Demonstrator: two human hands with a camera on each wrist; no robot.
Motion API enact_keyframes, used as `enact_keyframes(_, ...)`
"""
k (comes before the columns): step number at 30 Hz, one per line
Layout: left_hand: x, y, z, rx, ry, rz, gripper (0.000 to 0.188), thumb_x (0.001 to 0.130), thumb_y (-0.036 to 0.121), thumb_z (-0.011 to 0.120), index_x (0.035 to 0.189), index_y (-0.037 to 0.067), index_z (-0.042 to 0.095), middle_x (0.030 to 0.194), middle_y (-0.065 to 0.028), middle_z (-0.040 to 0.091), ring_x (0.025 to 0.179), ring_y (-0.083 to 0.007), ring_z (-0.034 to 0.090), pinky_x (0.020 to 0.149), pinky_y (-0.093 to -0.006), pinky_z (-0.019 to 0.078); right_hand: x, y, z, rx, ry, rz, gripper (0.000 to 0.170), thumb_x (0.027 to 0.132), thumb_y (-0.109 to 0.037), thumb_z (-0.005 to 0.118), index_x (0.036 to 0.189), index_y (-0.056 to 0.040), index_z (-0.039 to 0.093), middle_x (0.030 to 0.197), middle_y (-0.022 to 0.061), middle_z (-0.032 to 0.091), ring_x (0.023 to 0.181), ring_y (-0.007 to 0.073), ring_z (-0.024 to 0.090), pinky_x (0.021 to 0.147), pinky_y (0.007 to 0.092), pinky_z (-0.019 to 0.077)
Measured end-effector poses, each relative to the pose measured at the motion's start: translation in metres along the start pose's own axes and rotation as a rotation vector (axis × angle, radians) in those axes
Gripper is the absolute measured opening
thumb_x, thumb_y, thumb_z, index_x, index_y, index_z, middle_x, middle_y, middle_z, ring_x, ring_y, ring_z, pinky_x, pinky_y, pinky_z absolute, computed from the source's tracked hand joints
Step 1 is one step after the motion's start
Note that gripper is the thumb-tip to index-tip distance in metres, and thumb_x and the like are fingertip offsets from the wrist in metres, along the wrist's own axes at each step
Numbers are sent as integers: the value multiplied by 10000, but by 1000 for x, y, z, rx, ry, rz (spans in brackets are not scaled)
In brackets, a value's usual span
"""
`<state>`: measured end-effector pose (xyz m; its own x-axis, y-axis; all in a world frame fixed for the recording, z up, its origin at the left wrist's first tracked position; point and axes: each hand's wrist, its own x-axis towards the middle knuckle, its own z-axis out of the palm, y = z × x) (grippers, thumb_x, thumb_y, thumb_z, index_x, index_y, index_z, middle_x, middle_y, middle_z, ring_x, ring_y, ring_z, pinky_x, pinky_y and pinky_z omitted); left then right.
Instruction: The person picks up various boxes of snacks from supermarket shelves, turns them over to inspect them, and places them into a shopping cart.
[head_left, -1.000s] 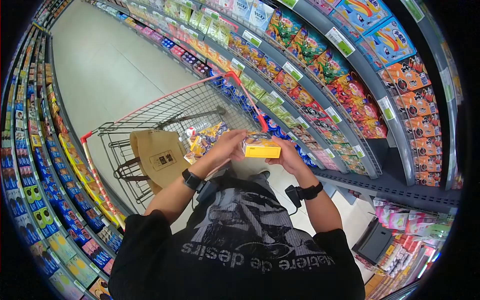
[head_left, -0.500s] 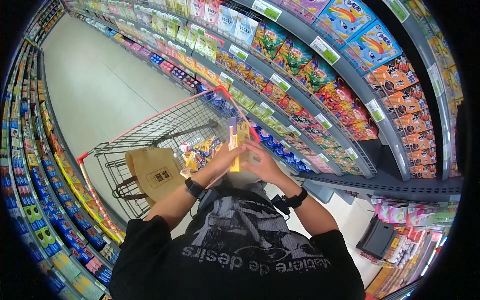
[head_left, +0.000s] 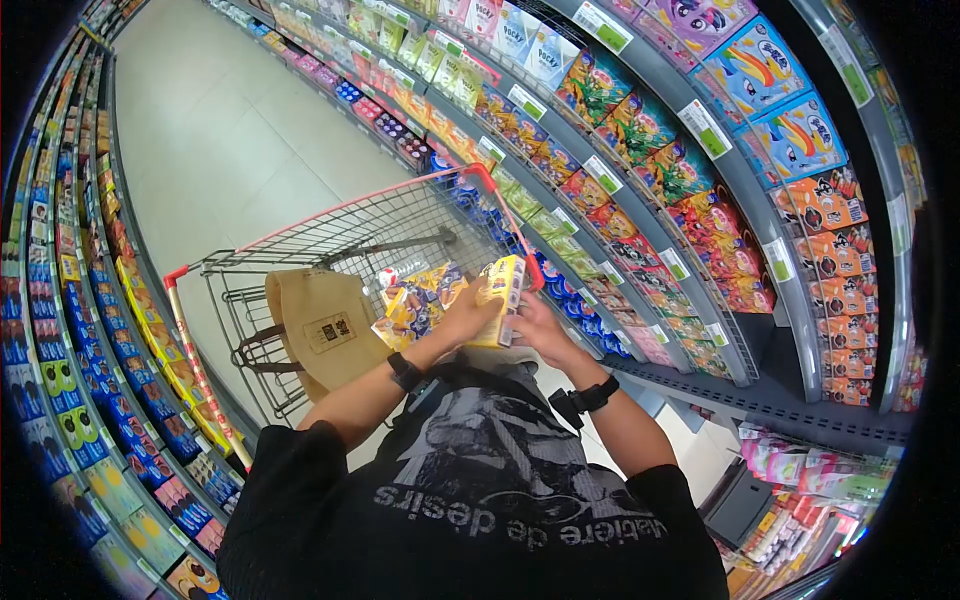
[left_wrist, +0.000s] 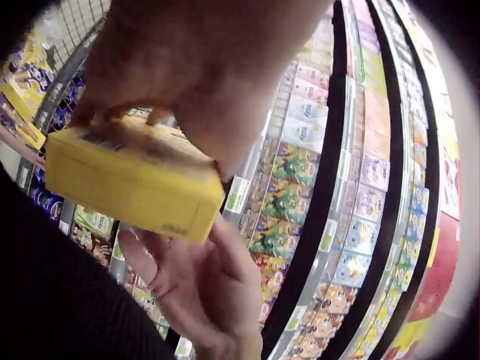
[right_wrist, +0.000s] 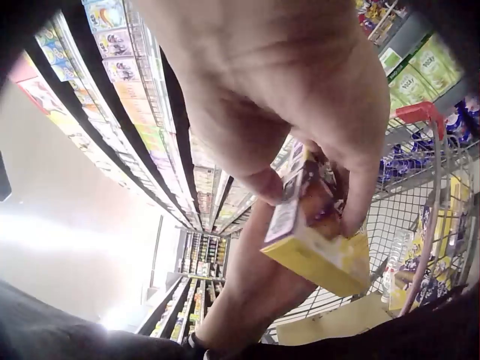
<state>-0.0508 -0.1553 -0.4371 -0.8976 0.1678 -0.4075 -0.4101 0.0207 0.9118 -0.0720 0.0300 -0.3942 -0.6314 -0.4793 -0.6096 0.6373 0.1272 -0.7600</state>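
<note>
A yellow and purple box (head_left: 498, 298) is held in front of the chest, over the cart's near side. The left hand (head_left: 468, 318) grips its left side; in the left wrist view this hand (left_wrist: 195, 90) covers the top of the box (left_wrist: 135, 184). From the right, the right hand (head_left: 542, 332) has its fingers at the box's side. In the right wrist view, thumb and fingers of the right hand (right_wrist: 292, 90) lie on two sides of the box (right_wrist: 319, 259). Fingertips behind the box are partly hidden.
A wire cart (head_left: 350, 215) with red corners holds a tan bag (head_left: 325, 325), yellow and purple packs (head_left: 415, 300) and a clear bottle (head_left: 400, 272). Snack shelves (head_left: 640, 170) stand close on the right, other shelves (head_left: 120, 330) on the left.
The box has turned between the hands, from end-on and upright to tilted with its printed side showing. The right hand has shifted to its right side. The view has moved slightly.
</note>
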Motion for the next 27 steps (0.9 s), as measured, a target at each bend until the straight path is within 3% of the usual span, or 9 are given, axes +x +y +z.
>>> enact_keyframes(2, -3, 10, -5, -260, -106, -34, 640, 900, 256, 616, 1404, -33, 346, 1217, -187, 561, 1073, -219, 577, 901, -317, 471, -1, -2, 6, -56, -82, -12, 590, 908, -134, 622, 1422, -62, 343, 1324, 87, 517, 1127, 187, 573, 900, 380, 506)
enact_keyframes(3, -6, 15, -7, -191, -99, 64, 594, 902, 275, 610, 1345, -62, 403, 1128, -164, 605, 960, -211, 626, 805, -315, 513, -2, -5, 8, -120, -107, -9, 610, 909, -138, 621, 1439, -61, 328, 1346, 80, 502, 1140, 184, 565, 918, 377, 494)
enact_keyframes(6, 17, -23, -37, -45, -398, -155, 556, 894, 258, 627, 1297, -78, 444, 1064, -122, 631, 860, -194, 651, 733, -307, 539, 2, 5, 4, -207, -198, -12, 632, 917, -152, 613, 1466, -49, 315, 1391, 66, 476, 1151, 179, 560, 962, 348, 459)
enact_keyframes(14, 43, -122, -73, -321, 199, -343, 538, 827, 205, 646, 1263, -79, 509, 1002, -148, 644, 853, -194, 652, 718, -278, 524, -22, 9, -30, -62, -70, 30, 398, 955, -198, 562, 1311, -40, 478, 1263, 116, 585, 1106, 207, 601, 929, 351, 486)
enact_keyframes(19, 60, -220, -107, 499, 4, -179, 553, 823, 216, 629, 1248, -107, 485, 1015, -214, 660, 949, -273, 655, 823, -326, 511, -50, 31, -59, 79, 123, 48, 351, 933, -231, 607, 1235, -64, 547, 1166, 61, 633, 1010, 168, 617, 850, 322, 491)
enact_keyframes(23, 53, -226, -97, 304, 193, -371, 527, 816, 220, 616, 1224, -93, 498, 1053, -239, 659, 1000, -345, 643, 870, -364, 500, -77, 39, -74, 138, 238, 42, 300, 946, -220, 582, 1208, -77, 557, 1156, 63, 639, 1002, 174, 620, 836, 319, 486)
enact_keyframes(25, 62, -290, -109, 444, 223, -84, 313, 843, 204, 597, 969, -81, 614, 903, -171, 688, 772, -267, 678, 618, -368, 541, -88, 44, -83, 149, 265, 24, 285, 962, -210, 556, 1207, -66, 543, 1185, 91, 622, 1026, 200, 619, 862, 343, 492)
enact_keyframes(26, 57, -279, -107, 518, 154, 71, 308, 833, 197, 590, 941, -92, 609, 872, -173, 685, 728, -268, 672, 634, -367, 531, -93, 48, -87, 158, 279, 15, 279, 970, -206, 544, 1207, -61, 537, 1199, 105, 614, 1038, 213, 618, 875, 355, 494)
enact_keyframes(27, 54, -267, -104, 460, 177, -35, 283, 832, 189, 586, 930, -75, 616, 858, -171, 683, 719, -278, 666, 650, -374, 523, -97, 52, -91, 168, 298, 6, 274, 969, -203, 542, 1203, -60, 539, 1195, 106, 616, 1035, 214, 619, 874, 356, 495)
